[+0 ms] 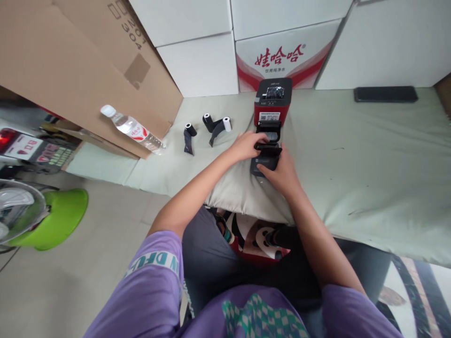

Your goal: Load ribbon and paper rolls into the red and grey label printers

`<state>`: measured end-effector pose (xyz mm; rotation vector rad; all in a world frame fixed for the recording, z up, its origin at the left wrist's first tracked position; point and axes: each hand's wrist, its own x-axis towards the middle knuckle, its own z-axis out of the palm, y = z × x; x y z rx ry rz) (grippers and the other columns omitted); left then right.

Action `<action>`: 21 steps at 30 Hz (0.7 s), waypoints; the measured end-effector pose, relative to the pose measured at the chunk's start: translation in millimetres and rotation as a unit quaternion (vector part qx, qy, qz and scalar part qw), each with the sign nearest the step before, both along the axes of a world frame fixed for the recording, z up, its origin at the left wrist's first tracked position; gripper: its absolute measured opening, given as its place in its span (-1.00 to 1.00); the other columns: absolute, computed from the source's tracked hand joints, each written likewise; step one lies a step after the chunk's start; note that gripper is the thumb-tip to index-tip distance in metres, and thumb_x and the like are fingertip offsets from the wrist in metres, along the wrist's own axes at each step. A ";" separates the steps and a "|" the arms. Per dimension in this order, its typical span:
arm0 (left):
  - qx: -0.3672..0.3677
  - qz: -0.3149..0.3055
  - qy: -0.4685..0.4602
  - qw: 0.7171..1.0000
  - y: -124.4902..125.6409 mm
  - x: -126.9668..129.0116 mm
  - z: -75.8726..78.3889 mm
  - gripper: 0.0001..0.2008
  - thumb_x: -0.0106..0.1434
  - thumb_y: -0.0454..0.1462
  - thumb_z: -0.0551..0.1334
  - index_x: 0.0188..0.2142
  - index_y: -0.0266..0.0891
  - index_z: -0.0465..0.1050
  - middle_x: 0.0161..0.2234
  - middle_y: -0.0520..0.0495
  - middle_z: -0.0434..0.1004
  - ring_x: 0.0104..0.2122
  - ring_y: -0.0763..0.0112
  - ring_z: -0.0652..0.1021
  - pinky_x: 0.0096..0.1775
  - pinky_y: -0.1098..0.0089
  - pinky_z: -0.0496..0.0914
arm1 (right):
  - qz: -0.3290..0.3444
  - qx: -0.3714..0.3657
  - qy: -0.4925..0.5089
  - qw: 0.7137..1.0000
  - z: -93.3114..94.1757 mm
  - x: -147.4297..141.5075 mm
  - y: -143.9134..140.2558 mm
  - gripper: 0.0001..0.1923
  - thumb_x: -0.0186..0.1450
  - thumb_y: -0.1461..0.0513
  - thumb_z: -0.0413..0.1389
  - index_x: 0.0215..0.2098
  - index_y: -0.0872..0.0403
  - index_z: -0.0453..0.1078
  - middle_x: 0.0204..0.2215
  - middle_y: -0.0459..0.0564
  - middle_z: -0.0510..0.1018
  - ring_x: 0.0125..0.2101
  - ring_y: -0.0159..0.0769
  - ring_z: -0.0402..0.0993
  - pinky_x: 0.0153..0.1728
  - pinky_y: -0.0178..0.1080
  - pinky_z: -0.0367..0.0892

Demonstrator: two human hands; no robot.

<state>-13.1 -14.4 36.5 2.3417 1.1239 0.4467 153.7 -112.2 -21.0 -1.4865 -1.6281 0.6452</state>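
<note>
A small black device (265,163) with its cover raised lies near the front of the cloth-covered surface, and its kind I cannot make out. My left hand (249,145) reaches over its far part, fingers bent onto the open compartment. Whether a small part is pinched there is hidden. My right hand (284,172) grips the near part from the right, thumb on its face and fingers behind. Just beyond stands a red and black boxy unit (273,98) with a printed label on its front. To the left lie a black roll (190,129), another black roll (207,119) and a white-ended roll (227,124), with dark strips trailing.
A clear water bottle (132,129) leans by a large cardboard box (88,61) at the left. White cartons (197,65) line the back. A flat black object (385,94) lies at the back right. A green stool (66,220) stands on the floor.
</note>
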 end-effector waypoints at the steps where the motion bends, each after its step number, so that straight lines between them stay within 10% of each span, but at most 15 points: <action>1: 0.024 0.010 0.046 0.999 -1.1 1.2 1.5 -0.55 0.17 -0.42 0.33 0.06 -0.15 0.61 -0.02 -0.17 0.71 0.09 -0.02 0.57 0.15 -0.02 0.39 | -0.006 -0.005 0.001 1.000 -1.1 -0.1 0.4 0.07 0.19 -0.01 0.31 0.52 0.12 0.01 0.34 0.39 0.42 0.32 0.34 0.37 0.33 0.40 0.22; 13: 0.055 -0.043 0.151 0.986 9.9 2.0 2.5 -0.57 0.20 -0.45 0.26 -0.04 -0.02 0.73 -0.08 -0.12 0.70 -0.01 0.01 0.56 0.04 0.05 0.35 | -0.007 -0.014 0.002 1.000 -1.2 0.2 0.4 0.10 0.19 0.02 0.32 0.55 0.12 -0.06 0.39 0.41 0.35 0.38 0.33 0.30 0.37 0.37 0.19; 21: 0.016 -0.095 0.018 0.995 5.2 -14.9 11.4 -0.61 0.52 -0.19 0.06 0.04 -0.09 0.69 0.06 -0.06 0.68 0.03 0.19 0.53 0.16 0.19 0.34 | -0.005 -0.044 0.009 0.999 11.7 2.1 -2.5 0.01 0.19 0.15 0.20 0.53 0.26 -0.01 0.38 0.45 0.35 0.37 0.35 0.32 0.39 0.36 0.21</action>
